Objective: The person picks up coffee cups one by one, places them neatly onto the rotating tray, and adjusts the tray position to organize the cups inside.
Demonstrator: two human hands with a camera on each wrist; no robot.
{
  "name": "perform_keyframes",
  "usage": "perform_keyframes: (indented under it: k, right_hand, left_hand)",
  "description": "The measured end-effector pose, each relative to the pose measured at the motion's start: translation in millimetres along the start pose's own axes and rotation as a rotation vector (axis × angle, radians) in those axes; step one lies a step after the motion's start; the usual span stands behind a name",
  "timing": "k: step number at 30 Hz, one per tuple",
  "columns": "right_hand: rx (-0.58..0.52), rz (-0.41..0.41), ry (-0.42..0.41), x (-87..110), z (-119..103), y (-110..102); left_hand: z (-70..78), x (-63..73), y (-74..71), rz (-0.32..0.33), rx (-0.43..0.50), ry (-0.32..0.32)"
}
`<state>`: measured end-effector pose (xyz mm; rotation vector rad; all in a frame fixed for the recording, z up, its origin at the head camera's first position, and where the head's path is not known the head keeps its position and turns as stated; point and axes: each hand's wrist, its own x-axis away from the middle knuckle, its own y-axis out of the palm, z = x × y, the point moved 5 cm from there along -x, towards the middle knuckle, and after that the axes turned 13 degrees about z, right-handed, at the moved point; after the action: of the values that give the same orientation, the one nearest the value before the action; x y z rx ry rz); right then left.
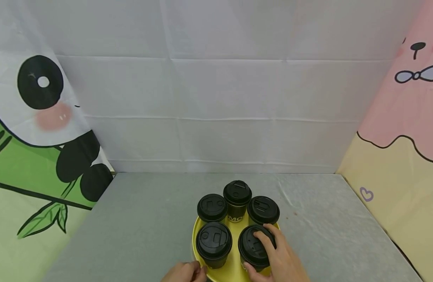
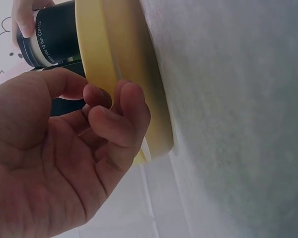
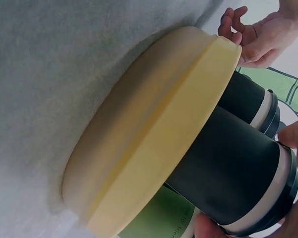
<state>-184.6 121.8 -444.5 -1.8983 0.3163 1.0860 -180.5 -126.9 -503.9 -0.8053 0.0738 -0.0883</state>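
Note:
A round yellow tray [image 1: 234,256] with a raised rim stands on the table and bears several black-lidded coffee cups. My right hand [image 1: 283,256] grips the front right coffee cup [image 1: 249,248] around its lid, thumb on the near side and fingers over the top. In the right wrist view that dark cup [image 3: 228,163] has a pale band under the lid and its base meets the tray. At the tray's front left, my left hand [image 1: 187,272] pinches the rim between thumb and forefinger; the left wrist view shows its other fingers curled beside the yellow wall [image 2: 97,44].
Front left on the tray is another coffee cup [image 1: 214,243]. Behind stand a left cup [image 1: 212,207], a lettered cup [image 1: 237,196] and a right cup [image 1: 263,210]. Grey cloth [image 1: 142,219] covers the table; a white backdrop [image 1: 223,90] and printed side panels [image 1: 396,176] enclose it.

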Motion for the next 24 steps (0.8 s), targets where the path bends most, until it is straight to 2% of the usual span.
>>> perform_keyframes:
  k: [10,17,24]
  right_hand:
    - [0.031,-0.027,0.027,8.3,-6.9,3.4]
    - [0.035,-0.005,0.013,13.7,-12.9,3.5]
    - [0.064,0.000,0.020,17.5,-17.1,3.6]
  left_hand:
    - [-2.6,6.4,-1.2,0.001,-0.011,0.000]
    - [-4.0,11.8,-0.5,-0.021,-0.008,-0.020]
    - [-5.3,15.9,-1.0,0.001,-0.014,0.001]
